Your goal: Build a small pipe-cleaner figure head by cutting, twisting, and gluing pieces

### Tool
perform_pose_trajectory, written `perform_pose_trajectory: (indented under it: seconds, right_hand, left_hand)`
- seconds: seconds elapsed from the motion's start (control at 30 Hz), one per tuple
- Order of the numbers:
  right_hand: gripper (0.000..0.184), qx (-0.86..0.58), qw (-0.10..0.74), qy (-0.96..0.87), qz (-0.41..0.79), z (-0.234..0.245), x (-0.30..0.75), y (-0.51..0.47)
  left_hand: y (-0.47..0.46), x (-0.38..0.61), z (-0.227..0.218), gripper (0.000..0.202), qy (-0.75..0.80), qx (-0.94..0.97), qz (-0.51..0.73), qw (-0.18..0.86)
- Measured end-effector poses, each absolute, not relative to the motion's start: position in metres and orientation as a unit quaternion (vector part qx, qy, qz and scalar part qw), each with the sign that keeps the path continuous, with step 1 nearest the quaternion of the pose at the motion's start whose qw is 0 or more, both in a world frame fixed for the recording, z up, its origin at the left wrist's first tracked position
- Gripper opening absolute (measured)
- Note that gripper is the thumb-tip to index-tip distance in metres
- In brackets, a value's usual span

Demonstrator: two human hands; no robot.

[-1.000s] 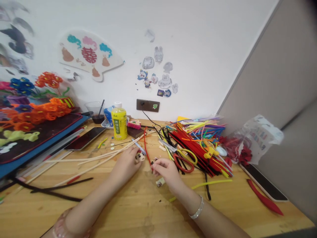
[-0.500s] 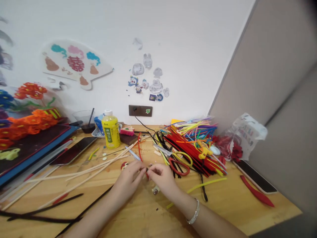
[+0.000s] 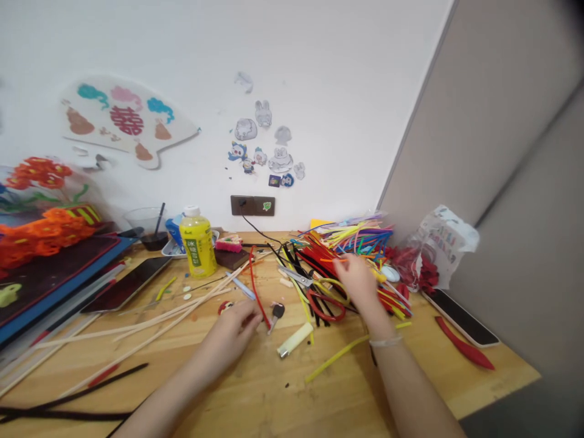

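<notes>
Right hand (image 3: 358, 280) is over the big pile of pipe cleaners (image 3: 349, 261), fingers (image 3: 349, 267) open and spread, nothing clearly gripped, an orange strand just beside them. Left hand (image 3: 232, 331) is low on the counter (image 3: 191, 389), fingers (image 3: 249, 316) loosely curled; can't tell if they hold anything. Just beside it are a red pipe cleaner (image 3: 254, 298) and a small round red-and-white piece (image 3: 224, 307). Between the hands: a small dark figure on a stem (image 3: 276, 312), and a cream lighter (image 3: 294, 339) below it. Red-and-yellow-handled scissors (image 3: 325, 305) lie against the pile, a loose yellow pipe cleaner (image 3: 335, 360) in front. Left of the hands, long wooden sticks (image 3: 159, 319) spread across the counter. Further back stand a yellow drink bottle (image 3: 198, 243) and a glass with a dark brush (image 3: 148, 228). Orange pipe-cleaner flowers (image 3: 50, 234) sit far left on a blue board (image 3: 68, 271); a clear plastic bag (image 3: 447, 240) is far right.
</notes>
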State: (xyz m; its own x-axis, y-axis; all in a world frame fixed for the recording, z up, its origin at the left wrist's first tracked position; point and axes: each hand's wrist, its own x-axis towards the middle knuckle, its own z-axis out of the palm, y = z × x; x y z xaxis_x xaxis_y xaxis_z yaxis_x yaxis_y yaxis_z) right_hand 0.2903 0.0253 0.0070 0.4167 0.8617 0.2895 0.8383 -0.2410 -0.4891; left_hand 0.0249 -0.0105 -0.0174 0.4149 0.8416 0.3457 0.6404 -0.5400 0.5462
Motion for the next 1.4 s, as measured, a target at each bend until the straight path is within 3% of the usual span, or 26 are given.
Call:
perform_pose_trajectory:
  seconds: [0.1, 0.23, 0.4, 0.57, 0.87, 1.0, 1.07, 1.23, 1.4]
  right_hand:
    - [0.051, -0.855, 0.259, -0.448, 0.025, 0.002, 0.35, 0.038]
    - [0.062, -0.88, 0.236, -0.407, 0.063, -0.024, 0.385, 0.046]
    - [0.05, -0.871, 0.258, -0.408, 0.091, -0.037, 0.391, 0.055]
    - [0.044, -0.844, 0.355, -0.396, 0.068, -0.033, 0.395, 0.052]
    - [0.063, -0.729, 0.579, -0.36, 0.063, -0.019, 0.387, 0.051]
    - [0.067, -0.563, 0.71, -0.395, 0.148, -0.006, 0.358, 0.045]
    - [0.073, -0.488, 0.737, -0.411, 0.222, 0.0, 0.33, 0.037]
    - [0.057, -0.438, 0.641, -0.515, 0.365, -0.001, 0.249, 0.009]
    - [0.063, -0.415, 0.509, -0.666, 0.354, -0.014, 0.223, -0.008]
  left_hand:
    - [-0.01, 0.024, -0.015, 0.024, 0.449, 0.826, 0.287, 0.183]
    - [-0.011, 0.023, -0.018, 0.024, 0.447, 0.842, 0.224, 0.202]
    - [-0.007, 0.021, -0.027, 0.025, 0.439, 0.86, 0.116, 0.23]
    - [-0.005, 0.02, -0.03, 0.024, 0.462, 0.85, 0.102, 0.232]
    - [-0.006, 0.017, -0.03, 0.023, 0.461, 0.845, 0.122, 0.243]
    - [-0.007, 0.016, -0.025, 0.026, 0.475, 0.834, 0.144, 0.242]
    - [-0.008, 0.018, -0.021, 0.027, 0.48, 0.823, 0.181, 0.245]
    - [-0.015, 0.024, -0.004, 0.026, 0.475, 0.809, 0.238, 0.251]
    - [-0.023, 0.017, -0.009, 0.022, 0.44, 0.86, 0.126, 0.225]
